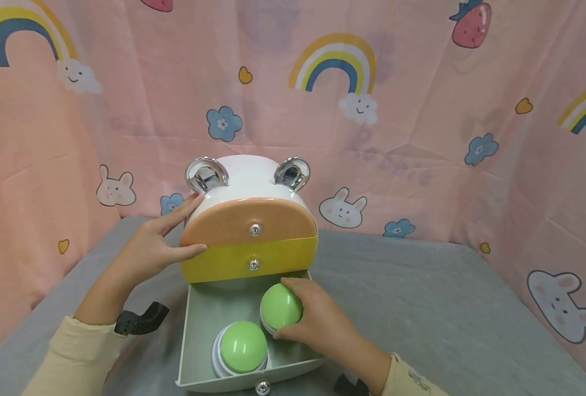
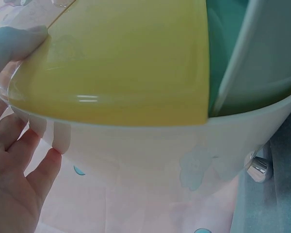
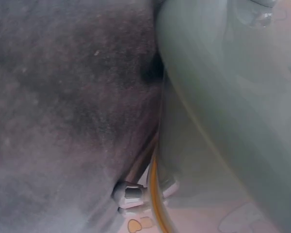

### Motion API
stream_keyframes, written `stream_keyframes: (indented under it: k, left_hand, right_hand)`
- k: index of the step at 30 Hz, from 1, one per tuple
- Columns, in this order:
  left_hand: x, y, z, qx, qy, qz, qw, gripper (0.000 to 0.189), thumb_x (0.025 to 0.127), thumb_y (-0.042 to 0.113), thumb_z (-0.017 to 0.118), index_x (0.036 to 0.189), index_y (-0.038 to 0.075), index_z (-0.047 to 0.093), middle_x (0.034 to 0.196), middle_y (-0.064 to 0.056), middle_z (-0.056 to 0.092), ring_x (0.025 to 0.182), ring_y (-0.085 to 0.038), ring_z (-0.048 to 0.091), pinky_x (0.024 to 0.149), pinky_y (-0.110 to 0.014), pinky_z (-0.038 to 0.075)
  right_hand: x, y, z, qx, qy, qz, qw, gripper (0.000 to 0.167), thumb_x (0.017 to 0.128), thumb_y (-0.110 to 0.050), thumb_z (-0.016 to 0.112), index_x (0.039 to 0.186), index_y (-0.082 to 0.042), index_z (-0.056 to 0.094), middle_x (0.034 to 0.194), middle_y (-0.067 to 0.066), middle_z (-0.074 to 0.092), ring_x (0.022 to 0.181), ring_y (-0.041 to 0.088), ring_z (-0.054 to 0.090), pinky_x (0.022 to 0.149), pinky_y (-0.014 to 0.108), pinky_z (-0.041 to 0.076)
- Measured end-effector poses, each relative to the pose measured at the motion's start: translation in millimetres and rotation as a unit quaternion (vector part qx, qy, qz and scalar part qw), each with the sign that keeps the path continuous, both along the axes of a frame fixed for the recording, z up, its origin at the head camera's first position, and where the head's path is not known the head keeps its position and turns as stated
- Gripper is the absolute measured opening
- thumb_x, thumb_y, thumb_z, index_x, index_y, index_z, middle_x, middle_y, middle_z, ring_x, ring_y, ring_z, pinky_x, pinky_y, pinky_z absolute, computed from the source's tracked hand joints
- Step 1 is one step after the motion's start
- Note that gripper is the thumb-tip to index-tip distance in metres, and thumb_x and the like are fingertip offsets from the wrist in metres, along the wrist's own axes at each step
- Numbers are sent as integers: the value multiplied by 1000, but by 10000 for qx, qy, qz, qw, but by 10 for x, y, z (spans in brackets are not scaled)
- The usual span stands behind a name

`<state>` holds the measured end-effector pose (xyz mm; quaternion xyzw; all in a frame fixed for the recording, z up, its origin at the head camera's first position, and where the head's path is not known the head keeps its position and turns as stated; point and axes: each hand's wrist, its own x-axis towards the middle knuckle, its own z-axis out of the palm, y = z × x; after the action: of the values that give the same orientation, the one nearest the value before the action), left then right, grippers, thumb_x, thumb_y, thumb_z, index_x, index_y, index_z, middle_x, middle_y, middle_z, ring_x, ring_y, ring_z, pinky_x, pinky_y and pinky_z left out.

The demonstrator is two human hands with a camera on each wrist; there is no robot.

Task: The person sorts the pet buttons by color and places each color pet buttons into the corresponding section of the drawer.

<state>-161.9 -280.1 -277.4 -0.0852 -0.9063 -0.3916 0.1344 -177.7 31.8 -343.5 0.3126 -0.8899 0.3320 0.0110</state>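
A rounded drawer box (image 1: 250,170) with a white top and silver ears stands on the grey table. My left hand (image 1: 149,247) grips its left edge, thumb on the front and fingers along the side. In the left wrist view the thumb lies by the yellow drawer (image 2: 126,63). The pale green bottom drawer (image 1: 206,302) is pulled out. Inside it, at front, sits a round container (image 1: 243,347) with a shiny green dome and white base. My right hand (image 1: 318,316) holds a second green-domed container (image 1: 280,307) over the drawer's right side, thumb and fingers around it.
Above the pulled-out drawer, the orange drawer (image 1: 224,220) and the yellow one are closed, each with a silver knob. A silver foot (image 2: 259,170) shows under the box. A pink printed cloth (image 1: 412,181) hangs behind the grey table (image 1: 421,297).
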Motion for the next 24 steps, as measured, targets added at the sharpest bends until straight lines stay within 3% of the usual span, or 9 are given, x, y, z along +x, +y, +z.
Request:
stream_keyframes:
  k: [14,24]
  left_hand:
    - [11,6,6,6,5,-26,10000,86,85,34,79,154,45,28,165,3,25,151,-40,27,108,-75,30]
    - [8,-2,2,76,32,-62,9999,86,85,33,79,154,45,29,165,4,25,151,-38,26,110,-73,30]
  right_hand:
    - [7,-43,-59,816,629,-42,9947,86,60,-25,95,134,-1,58,133,14,63,123,31,59,98,50,53]
    - [9,-51,-71,1103,766,20,9909,89,62,-28,95,137,0,56,135,14,62,125,32,58,101,49,52]
